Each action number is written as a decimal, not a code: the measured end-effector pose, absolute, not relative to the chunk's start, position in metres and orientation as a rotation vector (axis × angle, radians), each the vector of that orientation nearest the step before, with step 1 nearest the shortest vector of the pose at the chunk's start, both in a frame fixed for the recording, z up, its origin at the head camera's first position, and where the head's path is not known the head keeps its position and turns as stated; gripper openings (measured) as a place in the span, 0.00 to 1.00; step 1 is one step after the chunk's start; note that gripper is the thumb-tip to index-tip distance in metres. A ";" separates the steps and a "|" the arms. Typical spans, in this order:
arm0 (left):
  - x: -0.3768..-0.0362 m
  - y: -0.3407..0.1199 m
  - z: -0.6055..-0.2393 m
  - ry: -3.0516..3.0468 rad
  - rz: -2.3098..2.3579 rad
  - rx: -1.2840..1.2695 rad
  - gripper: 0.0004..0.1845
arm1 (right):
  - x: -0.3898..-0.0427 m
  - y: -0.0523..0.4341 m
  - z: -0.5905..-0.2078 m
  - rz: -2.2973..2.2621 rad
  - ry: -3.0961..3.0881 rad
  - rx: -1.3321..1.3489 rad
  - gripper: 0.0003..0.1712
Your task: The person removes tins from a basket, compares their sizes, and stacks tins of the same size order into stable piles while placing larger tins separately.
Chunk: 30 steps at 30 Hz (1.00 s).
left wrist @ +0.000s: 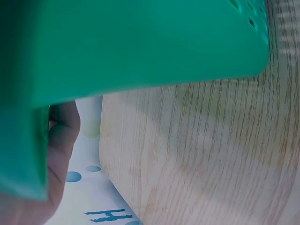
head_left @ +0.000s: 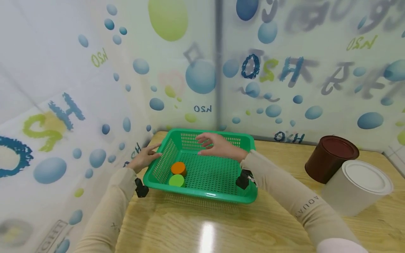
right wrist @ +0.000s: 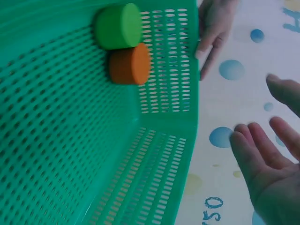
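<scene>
Hands: two; left hand (head_left: 143,158) rests straight fingers on basket's left rim; right hand (head_left: 216,144) hovers spread over basket, holding nothing.
Basket (head_left: 218,191): one, green, on table (head_left: 202,225).
Discs inside: two, orange disc (head_left: 178,168), green disc (head_left: 176,180), touching.
Cans: two, brown can (head_left: 330,158), white can (head_left: 359,186), right.

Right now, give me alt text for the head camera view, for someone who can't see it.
A person's left hand touches the left rim of a green basket on a wooden table, while the right hand hovers open above it. Inside lie an orange disc and a green disc; a brown can and a white can stand to the right.
</scene>
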<state>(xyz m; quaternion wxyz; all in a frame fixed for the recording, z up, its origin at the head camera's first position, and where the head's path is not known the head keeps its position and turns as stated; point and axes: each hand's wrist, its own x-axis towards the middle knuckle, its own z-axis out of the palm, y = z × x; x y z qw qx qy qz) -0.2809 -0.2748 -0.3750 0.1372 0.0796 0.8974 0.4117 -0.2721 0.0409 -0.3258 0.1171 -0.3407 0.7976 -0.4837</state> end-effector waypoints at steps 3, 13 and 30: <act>-0.283 -0.274 -0.374 2.600 1.186 0.237 0.30 | -0.279 0.025 -0.326 -1.408 2.309 -0.977 0.29; -0.285 -0.274 -0.375 2.583 1.182 0.203 0.31 | -0.295 -0.015 -0.362 -1.296 2.295 -0.895 0.29; -0.284 -0.276 -0.376 2.556 1.223 0.200 0.31 | -0.303 -0.039 -0.404 -1.234 2.251 -0.787 0.31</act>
